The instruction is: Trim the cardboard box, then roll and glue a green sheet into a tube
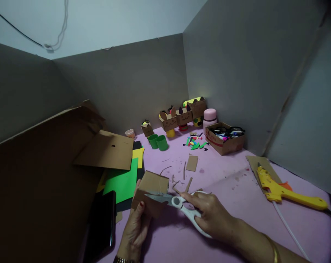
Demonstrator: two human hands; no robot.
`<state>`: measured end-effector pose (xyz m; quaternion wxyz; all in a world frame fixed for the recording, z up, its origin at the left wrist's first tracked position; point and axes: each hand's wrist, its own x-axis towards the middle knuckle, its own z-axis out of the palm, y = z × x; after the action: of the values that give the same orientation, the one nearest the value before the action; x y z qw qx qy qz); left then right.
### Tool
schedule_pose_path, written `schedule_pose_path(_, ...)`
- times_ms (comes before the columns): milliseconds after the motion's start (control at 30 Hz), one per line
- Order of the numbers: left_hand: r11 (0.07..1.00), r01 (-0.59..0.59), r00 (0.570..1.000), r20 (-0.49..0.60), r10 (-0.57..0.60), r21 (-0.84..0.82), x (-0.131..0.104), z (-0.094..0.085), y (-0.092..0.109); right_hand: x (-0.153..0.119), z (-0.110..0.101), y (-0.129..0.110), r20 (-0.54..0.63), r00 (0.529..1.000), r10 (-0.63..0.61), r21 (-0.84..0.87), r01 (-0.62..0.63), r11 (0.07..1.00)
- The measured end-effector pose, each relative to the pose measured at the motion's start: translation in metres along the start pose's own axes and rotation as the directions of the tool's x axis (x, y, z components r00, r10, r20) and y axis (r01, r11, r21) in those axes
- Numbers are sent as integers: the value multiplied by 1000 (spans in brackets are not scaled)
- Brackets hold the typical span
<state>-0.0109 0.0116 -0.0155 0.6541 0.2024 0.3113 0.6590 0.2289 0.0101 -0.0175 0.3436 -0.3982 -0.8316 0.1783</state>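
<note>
Cdbd box [154,182], small, brown: low centre, in L hand [138,224], raised above lilac surface [222,166]. L hand: part-curled round box, thumb on near face, other fingers mostly hidden; wristband below. Scissors [177,201], white handles, grey blade: in R hand [213,215], fingers wrapped thru handles, which stand spread; blade lies across box's near face, tip pointing L; can't tell if it bites into the cdbd. Gold bangle on R wrist. Beyond box: cdbd offcut [192,163], rectangular, plus thin strips. R side: yellow glue gun [285,195], orange trigger, nozzle on flat cdbd pc; pale rod beneath, running to lower edge. Back R: open carton [222,147] w/ pens & black-handled items; pink bottle [210,124] just behind. Back centre: 3 cdbd-headed figures [169,123] w/ drawn faces, in a row; 1 smaller fig. [147,130] to their L; 2 green cups [162,143] in front, side by side; multicol. paper scraps [195,146] nr carton; small paper cup [130,133] far L of row. L side: green sheet [124,182], yellow & black sheets under/beside; dark glossy device [101,223], poss. phone; lge cdbd carton [45,175], flap w/ hole.
</note>
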Motion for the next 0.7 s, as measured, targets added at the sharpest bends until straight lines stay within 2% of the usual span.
schedule_pose_path(233,1000,11,1000,-4,-11,5,2,-3,0,-2,6,6,-34,999,-43,11,44,999)
schedule_pose_path(467,998,-45,998,-28,47,50,3,-2,1,0,1,3,23,1000,20,-138,-17,990)
schedule_pose_path(700,997,-34,998,-43,37,67,2,-6,2,2,-3,-2,40,998,39,-130,-33,991)
